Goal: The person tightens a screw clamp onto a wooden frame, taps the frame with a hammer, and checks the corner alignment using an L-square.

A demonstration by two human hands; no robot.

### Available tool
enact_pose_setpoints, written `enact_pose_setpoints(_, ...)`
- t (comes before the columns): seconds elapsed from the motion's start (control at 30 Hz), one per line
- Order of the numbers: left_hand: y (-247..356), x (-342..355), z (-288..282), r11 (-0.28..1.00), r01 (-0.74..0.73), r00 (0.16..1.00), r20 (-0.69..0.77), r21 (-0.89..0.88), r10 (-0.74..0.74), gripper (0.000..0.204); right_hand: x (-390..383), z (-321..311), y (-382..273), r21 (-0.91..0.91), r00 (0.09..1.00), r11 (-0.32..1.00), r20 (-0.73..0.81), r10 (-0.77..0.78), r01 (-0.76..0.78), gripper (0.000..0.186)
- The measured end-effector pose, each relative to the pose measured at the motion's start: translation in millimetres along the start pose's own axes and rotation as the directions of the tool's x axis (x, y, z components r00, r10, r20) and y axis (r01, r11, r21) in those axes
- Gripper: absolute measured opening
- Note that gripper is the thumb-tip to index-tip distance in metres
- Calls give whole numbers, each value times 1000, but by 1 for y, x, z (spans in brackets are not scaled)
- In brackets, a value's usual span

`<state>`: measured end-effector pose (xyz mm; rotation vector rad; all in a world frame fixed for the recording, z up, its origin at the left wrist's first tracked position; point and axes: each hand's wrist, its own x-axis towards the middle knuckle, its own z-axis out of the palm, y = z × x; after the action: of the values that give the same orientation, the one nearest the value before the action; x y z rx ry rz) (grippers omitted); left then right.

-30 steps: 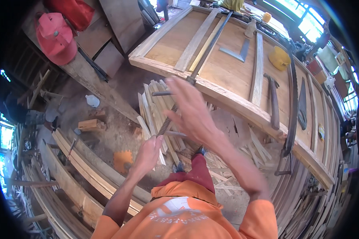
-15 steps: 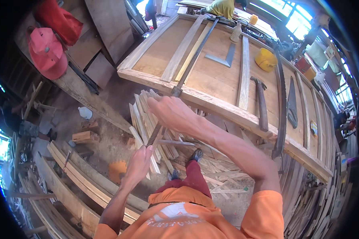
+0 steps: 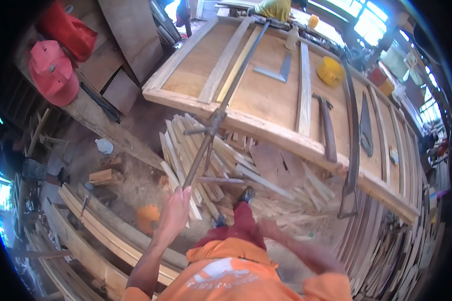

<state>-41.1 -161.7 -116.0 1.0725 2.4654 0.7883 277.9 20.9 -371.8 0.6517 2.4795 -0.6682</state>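
A long metal bar clamp lies across a framed wooden panel. Its threaded screw sticks out past the panel's near edge, toward me. My left hand is closed round the lower end of that screw. The clamp's jaw and cross handle sit against the edge, with no hand on them. Low beside my thigh, my right hand is smeared by motion and its fingers cannot be made out; it appears to hold nothing large. A second bar clamp spans the panel farther right.
On the panel lie a hammer, a metal square, a handsaw, a yellow container and a bottle. Wood offcuts cover the floor below. Long boards stand at left. A person in yellow is beyond.
My right hand has let go of the clamp near its jaw and dropped down toward my thigh, uncovering the cross handle. My left hand stays on the screw.
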Motion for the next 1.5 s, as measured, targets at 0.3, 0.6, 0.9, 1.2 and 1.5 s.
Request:
enact_pose_setpoints(0.3,4,-3,1,993,77,997,17,91,-79,44,-25,-222,-143,486,730,792,-679,76,370,27)
enact_pose_setpoints(0.6,-1,-3,5,973,87,996,8,212,-91,41,95,-364,-260,-250,118,588,-849,-516,769,39)
enact_pose_setpoints(0.9,-47,15,2,864,360,903,364,-353,-228,59,121,-370,-269,94,673,726,-469,-571,681,56)
enact_pose_setpoints(1.2,-27,10,-5,814,408,901,326,-412,-286,47,106,-323,-207,123,308,385,-829,-467,915,27)
enact_pose_setpoints(1.5,7,162,-67,959,-174,972,-194,-224,131,37,104,-317,-210,317,446,409,-852,-273,856,38)
